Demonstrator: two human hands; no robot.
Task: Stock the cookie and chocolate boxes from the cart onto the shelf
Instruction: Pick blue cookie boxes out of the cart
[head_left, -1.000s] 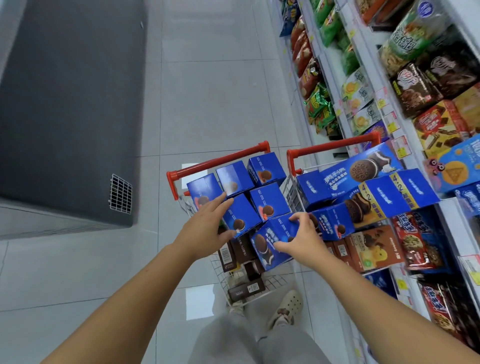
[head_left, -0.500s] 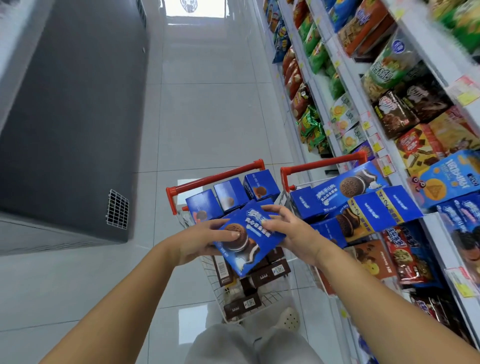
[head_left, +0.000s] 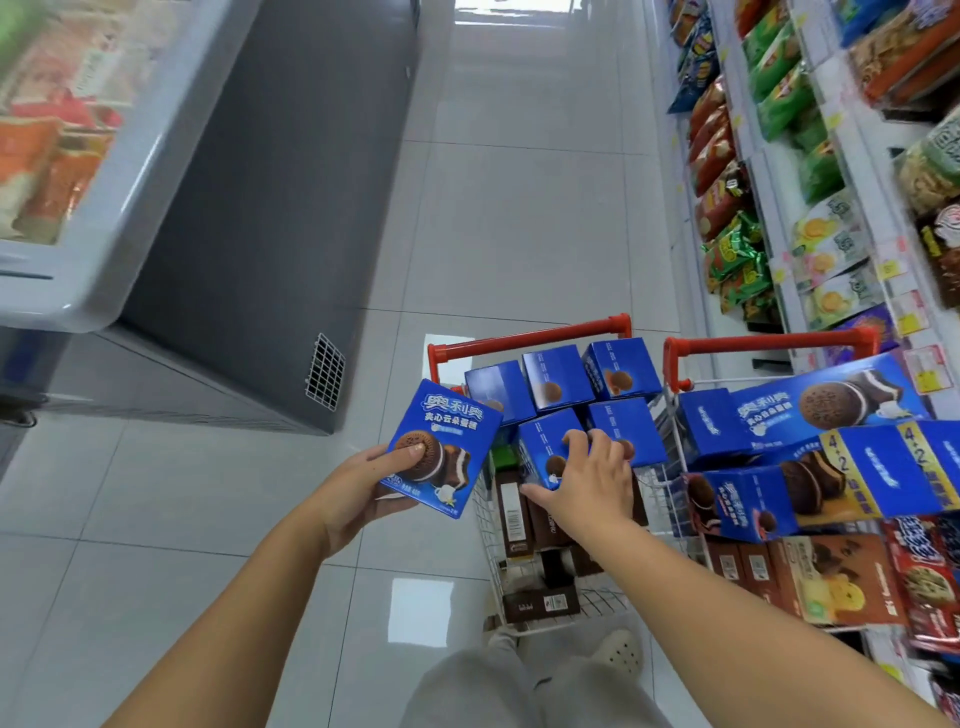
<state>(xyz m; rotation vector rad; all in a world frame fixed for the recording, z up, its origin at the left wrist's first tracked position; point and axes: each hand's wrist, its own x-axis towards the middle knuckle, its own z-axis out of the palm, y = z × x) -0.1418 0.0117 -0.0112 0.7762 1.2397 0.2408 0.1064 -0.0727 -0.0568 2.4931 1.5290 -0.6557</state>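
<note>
Freezer cabinet (head_left: 249, 208) stands far left; beside it the left hand (head_left: 358, 488) grips one blue cookie box (head_left: 441, 447) held clear of the cart (head_left: 524, 339), thumb on its front and fingers underneath. The right hand (head_left: 587, 478) reaches into the cart, fingers curling over a second blue box (head_left: 543, 447) among the others, so this looks like gathering stock. Next, that box likely needs lifting free and both carrying to the shelf (head_left: 776, 208) on the right.
</note>
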